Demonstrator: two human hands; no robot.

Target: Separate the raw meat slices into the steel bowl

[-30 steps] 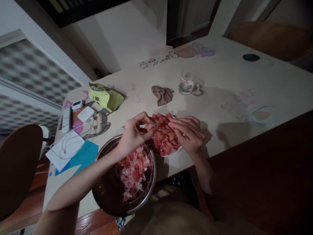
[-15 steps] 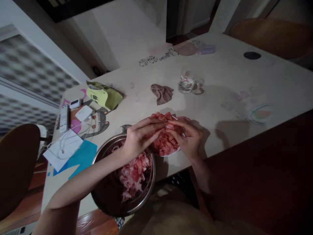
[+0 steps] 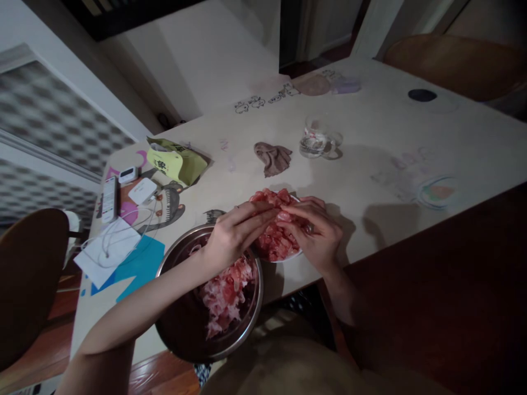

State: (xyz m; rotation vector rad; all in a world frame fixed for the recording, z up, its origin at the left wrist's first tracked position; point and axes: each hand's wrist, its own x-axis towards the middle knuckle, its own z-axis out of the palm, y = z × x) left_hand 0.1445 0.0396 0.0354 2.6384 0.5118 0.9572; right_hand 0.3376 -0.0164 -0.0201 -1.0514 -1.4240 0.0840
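Over a white plate point(image 3: 284, 260) heaped with glossy red chunks point(image 3: 276, 244), my two hands meet at the fingertips. A small red piece point(image 3: 283, 216), looking like peeled pomelo flesh, is pinched between them. My right hand point(image 3: 319, 227) grips it with thumb and forefinger. From the other side, my left hand point(image 3: 239, 227) closes its fingers on it, partly hiding the piece. Beneath my left wrist is a steel bowl point(image 3: 258, 307) containing torn pink-and-white scraps point(image 3: 224, 299), which resemble pomelo membrane.
A crumpled brown cloth point(image 3: 272, 158) and a glass mug point(image 3: 316, 144) with clear liquid stand beyond the plate. To the left lie a yellow-green bag point(image 3: 177, 162), a remote control point(image 3: 110, 198), a white device point(image 3: 143, 190) with a cable, and papers point(image 3: 142, 263). Chairs flank the table.
Both hands stay over the plate, with only a slight shift of the fingers around the red piece. The bowl and the other table items look the same.
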